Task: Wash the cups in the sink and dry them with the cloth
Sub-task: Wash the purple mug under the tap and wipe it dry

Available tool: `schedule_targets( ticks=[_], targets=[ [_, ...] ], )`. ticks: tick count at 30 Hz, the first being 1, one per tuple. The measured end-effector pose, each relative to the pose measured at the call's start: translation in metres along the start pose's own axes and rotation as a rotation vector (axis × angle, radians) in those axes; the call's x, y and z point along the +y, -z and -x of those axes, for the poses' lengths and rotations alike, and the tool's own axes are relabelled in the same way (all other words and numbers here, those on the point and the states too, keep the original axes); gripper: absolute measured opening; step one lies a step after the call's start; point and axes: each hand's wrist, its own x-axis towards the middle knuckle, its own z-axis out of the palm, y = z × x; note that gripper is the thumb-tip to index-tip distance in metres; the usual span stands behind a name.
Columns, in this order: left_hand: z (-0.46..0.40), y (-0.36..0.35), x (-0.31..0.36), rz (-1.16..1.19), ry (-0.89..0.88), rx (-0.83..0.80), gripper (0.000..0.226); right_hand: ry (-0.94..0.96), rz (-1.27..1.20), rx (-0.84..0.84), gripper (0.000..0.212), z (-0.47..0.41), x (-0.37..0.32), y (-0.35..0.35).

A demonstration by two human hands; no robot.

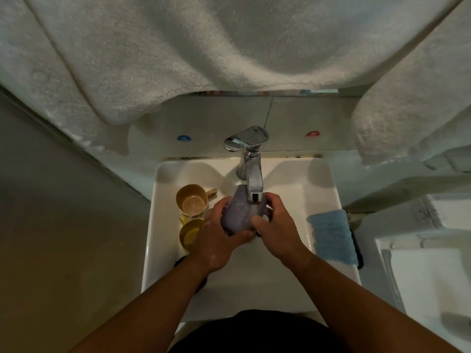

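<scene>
The left hand [216, 240] grips the purple cup [235, 215] from below and the side, fingers curled round its body; the right hand [275, 225] holds the same cup from the other side, thumb and fingers wrapped near the handle. The cup sits under the tap [251, 169] spout, at the middle of the sink [163, 225], its wall speckled with droplets or suds. At about 9 o'clock from the hands a tan cup [191, 201] stands upright, and at 8 o'clock a yellow cup [190, 234] lies partly hidden behind the left wrist. At 3 o'clock the blue cloth [332, 236] rests on the sink's right rim. A white towel [204, 47] hangs at 12 o'clock above the tap. To wash well, I judge the cup should be turned slowly under the spout so every side, the rim and inside get rubbed, with a firm grip because wet plastic is probably slippery
</scene>
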Motion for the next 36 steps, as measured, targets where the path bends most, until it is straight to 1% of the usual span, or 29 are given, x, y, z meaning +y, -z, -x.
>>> schedule_targets(
  ticks=[3, 5, 7, 10, 11, 13, 16, 17, 18, 21, 22, 23, 25, 26, 28, 30, 32, 33, 34, 36],
  targets=[
    [-0.001, -0.001, 0.000, -0.002, -0.011, 0.013, 0.095, -0.008, 0.014, -0.002, 0.054, 0.000, -0.003, 0.001],
    [0.000, -0.003, 0.001, 0.016, -0.007, 0.014, 0.092, -0.019, 0.029, 0.006, 0.050, -0.001, -0.004, 0.001],
    [0.000, -0.003, 0.000, 0.019, -0.007, 0.012, 0.091, -0.020, 0.037, 0.042, 0.039, -0.003, -0.004, 0.001],
    [-0.001, -0.004, -0.003, -0.017, -0.011, 0.012, 0.094, 0.000, 0.030, 0.153, 0.019, -0.006, -0.007, 0.001],
    [-0.001, -0.003, -0.004, -0.018, -0.003, 0.008, 0.094, 0.005, 0.040, 0.175, 0.016, -0.007, -0.008, 0.001],
    [-0.001, -0.003, -0.003, 0.009, 0.015, -0.005, 0.091, 0.000, 0.039, 0.124, 0.022, -0.007, -0.008, 0.003],
    [-0.001, -0.002, -0.003, -0.002, -0.016, -0.010, 0.096, -0.013, 0.046, -0.041, 0.047, -0.003, -0.003, 0.003],
    [-0.001, -0.001, -0.004, -0.011, -0.024, -0.014, 0.096, -0.014, 0.059, -0.051, 0.050, -0.003, -0.001, 0.003],
    [-0.001, -0.001, -0.005, -0.015, -0.029, -0.024, 0.094, -0.011, 0.059, -0.031, 0.045, -0.004, 0.000, 0.004],
    [-0.004, 0.000, -0.007, -0.018, -0.043, -0.058, 0.085, -0.022, 0.042, 0.107, 0.011, -0.008, 0.001, 0.009],
    [-0.006, 0.000, -0.007, 0.002, -0.035, -0.062, 0.082, -0.027, 0.037, 0.130, 0.012, -0.010, 0.004, 0.009],
    [-0.007, -0.001, -0.006, 0.031, -0.023, -0.061, 0.077, -0.032, 0.029, 0.126, 0.019, -0.011, 0.006, 0.011],
    [-0.010, -0.006, -0.001, 0.067, -0.012, -0.058, 0.061, -0.036, 0.043, 0.120, 0.033, -0.009, 0.009, 0.014],
    [-0.011, -0.009, 0.001, 0.069, -0.015, -0.050, 0.054, -0.024, 0.059, 0.124, 0.035, -0.007, 0.011, 0.016],
    [-0.015, -0.015, 0.001, 0.065, -0.012, -0.017, 0.048, 0.003, 0.087, 0.134, 0.032, -0.005, 0.014, 0.018],
    [-0.017, -0.019, 0.001, 0.095, 0.046, 0.026, 0.054, 0.024, 0.110, 0.106, 0.025, -0.006, 0.014, 0.019],
    [-0.016, -0.022, 0.002, 0.125, 0.101, 0.065, 0.072, 0.025, 0.111, 0.009, 0.020, -0.006, 0.014, 0.020],
    [-0.015, -0.023, 0.003, 0.085, 0.090, 0.089, 0.079, 0.026, 0.094, -0.028, 0.019, -0.007, 0.014, 0.021],
    [-0.013, -0.023, 0.002, 0.041, 0.064, 0.109, 0.080, 0.024, 0.065, -0.047, 0.019, -0.009, 0.013, 0.021],
    [-0.009, -0.020, 0.000, -0.004, 0.018, 0.108, 0.066, 0.011, 0.001, -0.058, 0.021, -0.010, 0.014, 0.020]
  ],
)
